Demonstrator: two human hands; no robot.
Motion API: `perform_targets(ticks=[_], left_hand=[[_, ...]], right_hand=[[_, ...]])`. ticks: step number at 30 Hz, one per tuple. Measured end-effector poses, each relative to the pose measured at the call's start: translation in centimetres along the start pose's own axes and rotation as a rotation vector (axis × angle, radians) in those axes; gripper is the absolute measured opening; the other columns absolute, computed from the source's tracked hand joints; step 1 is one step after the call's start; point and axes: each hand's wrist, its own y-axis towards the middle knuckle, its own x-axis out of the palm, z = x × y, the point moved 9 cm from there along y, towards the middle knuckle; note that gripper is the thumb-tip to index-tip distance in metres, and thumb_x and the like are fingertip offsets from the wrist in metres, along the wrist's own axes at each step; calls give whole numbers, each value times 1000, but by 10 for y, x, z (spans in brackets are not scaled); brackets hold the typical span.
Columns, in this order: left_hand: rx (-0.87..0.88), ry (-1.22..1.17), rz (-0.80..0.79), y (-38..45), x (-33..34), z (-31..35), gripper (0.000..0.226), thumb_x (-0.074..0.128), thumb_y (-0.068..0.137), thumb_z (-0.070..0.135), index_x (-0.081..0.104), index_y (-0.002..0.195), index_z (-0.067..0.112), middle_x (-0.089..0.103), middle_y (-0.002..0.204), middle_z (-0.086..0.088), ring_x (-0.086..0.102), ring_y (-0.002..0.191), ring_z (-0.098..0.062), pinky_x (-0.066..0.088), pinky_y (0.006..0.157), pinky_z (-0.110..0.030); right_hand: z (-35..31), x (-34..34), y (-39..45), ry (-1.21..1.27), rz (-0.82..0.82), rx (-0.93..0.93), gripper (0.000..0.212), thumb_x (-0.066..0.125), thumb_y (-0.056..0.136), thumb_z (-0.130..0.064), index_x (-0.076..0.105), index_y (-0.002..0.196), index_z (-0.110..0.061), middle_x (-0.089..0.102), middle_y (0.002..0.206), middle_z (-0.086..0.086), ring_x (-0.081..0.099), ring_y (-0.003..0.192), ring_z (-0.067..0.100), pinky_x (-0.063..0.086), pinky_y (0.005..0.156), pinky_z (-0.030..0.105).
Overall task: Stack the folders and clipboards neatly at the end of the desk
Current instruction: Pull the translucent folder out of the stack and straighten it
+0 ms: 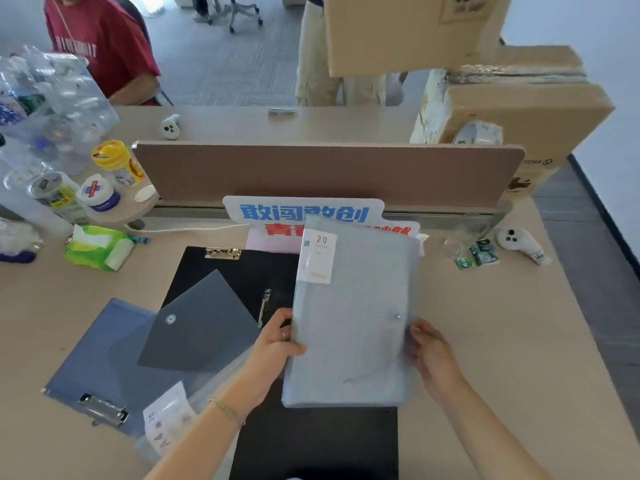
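I hold a pale grey-blue display folder (353, 327) with a white "20" label, tilted up above the desk. My left hand (273, 344) grips its left edge and my right hand (433, 358) its right edge. Beneath it an open black clip folder (242, 271) lies flat on the desk. A dark translucent snap envelope (197, 327) rests across the black folder's left part and a blue clipboard (93, 358) with a metal clip at its near end. A clear sleeve with a white label (166, 420) lies by my left forearm.
A brown divider panel (325, 174) runs across the desk (502, 323) behind a blue-and-red lettered sign (304, 213). A green wipes pack (98, 247), jars and bagged bottles (52, 98) crowd the left. White controller (521, 244) and wrappers lie right; cardboard boxes (519, 109) beyond. People stand behind.
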Motion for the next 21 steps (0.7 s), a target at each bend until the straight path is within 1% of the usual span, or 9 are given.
perform_targets(ticks=[2,4,6,8,11,14,17,19,21], left_hand=[[13,31,-37,5,29,-4,49,59,77,-4,53,119,22,74,113,-5,70,110,-30,59,84,-53],[33,58,-66,12,63,-7,44,56,89,-10,53,120,20,71,116,-4,69,113,-25,60,86,-44],[50,97,-60,19,95,-11,32,59,96,-2,56,119,19,71,115,-1,69,111,-20,59,84,-34],[70,153,-34,28,124,-18,21,62,98,9,61,116,20,72,114,0,70,108,-18,59,86,-33],[84,283,3,41,163,-29,18,67,96,18,65,114,22,73,109,2,72,103,-16,61,91,-38],[41,363,6,54,194,-44,17,69,95,17,68,111,22,75,103,0,73,97,-16,62,89,-40],[28,443,38,67,215,-50,18,71,92,17,67,109,23,73,99,2,71,94,-14,61,90,-38],[22,492,40,74,228,-51,16,71,92,17,66,105,24,71,97,8,69,92,-8,59,89,-30],[20,547,30,81,239,-52,13,73,90,19,69,101,24,74,94,9,70,90,-7,60,89,-29]], right_hand=[[-15,-28,-14,-8,25,-82,21,49,95,0,67,89,-9,66,82,13,58,72,24,42,64,35],[-26,-60,-24,-46,76,-135,20,52,93,1,69,96,-8,72,88,10,65,77,20,49,72,36],[-29,-100,-26,-113,149,-168,19,56,92,-2,70,102,-10,75,94,6,69,83,19,51,77,34],[-31,-142,-24,-190,226,-206,21,61,89,-10,69,109,-9,75,104,10,69,96,28,49,81,36],[-39,-188,-23,-289,288,-261,10,60,90,-4,68,94,-9,73,87,5,65,81,21,45,73,36],[-42,-218,-19,-317,335,-261,15,59,91,0,65,85,-12,68,77,1,59,72,16,42,66,31],[-33,-243,-3,-353,376,-224,14,62,90,-3,65,83,-15,69,79,1,61,74,20,41,64,27],[-26,-257,8,-381,408,-193,13,65,88,-4,67,85,-17,72,82,4,66,80,25,43,65,28],[-21,-269,17,-426,432,-167,15,68,86,-6,67,83,-20,72,82,4,68,83,28,44,67,30]])
